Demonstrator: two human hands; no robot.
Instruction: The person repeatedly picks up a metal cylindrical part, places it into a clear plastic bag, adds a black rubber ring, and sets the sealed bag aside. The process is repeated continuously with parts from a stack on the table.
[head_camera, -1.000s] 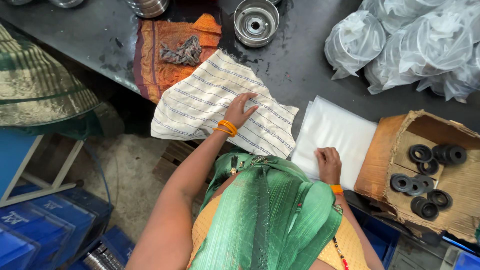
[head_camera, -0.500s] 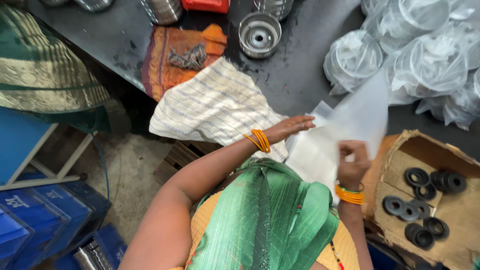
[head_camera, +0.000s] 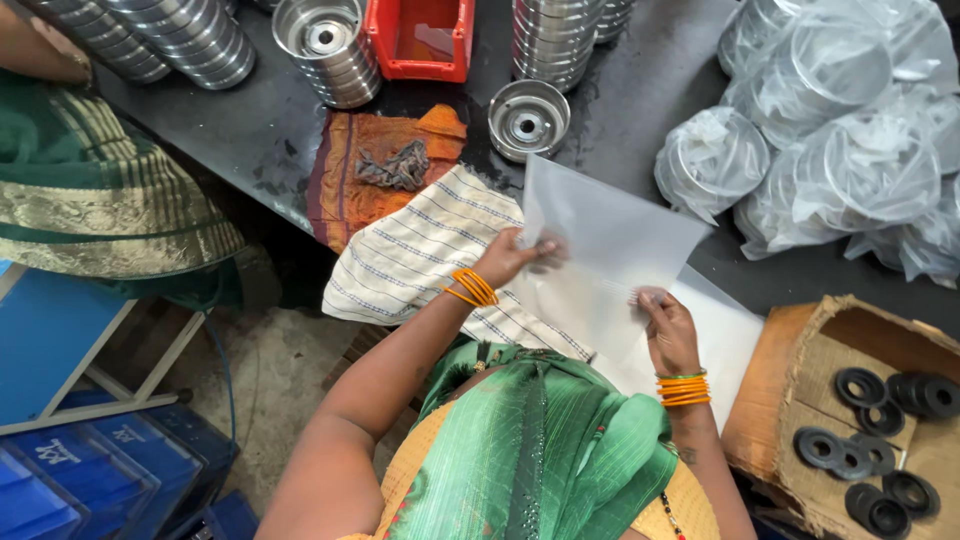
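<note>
A translucent plastic bag (head_camera: 610, 235) is lifted off a flat stack of the same bags (head_camera: 715, 330) on the dark table. My left hand (head_camera: 515, 255) grips the bag's left edge, fingers partly behind the film. My right hand (head_camera: 665, 325) pinches its lower edge near the stack. A single metal pulley-like disc (head_camera: 528, 118) stands just beyond the bag's top corner. A striped white cloth (head_camera: 430, 255) lies under my left wrist.
An orange cloth (head_camera: 375, 175) with a grey rag lies left of the disc. Stacks of metal discs (head_camera: 325, 45) and a red bin (head_camera: 420, 35) stand at the back. Bagged discs (head_camera: 830, 150) pile at right. A cardboard box (head_camera: 790, 400) holds black rings (head_camera: 880, 420). Another person's green sari (head_camera: 90, 190) is at left.
My left hand left the striped cloth and took the bag's edge. Both hands raised the bag higher off the stack. The view shifted toward the back of the table.
</note>
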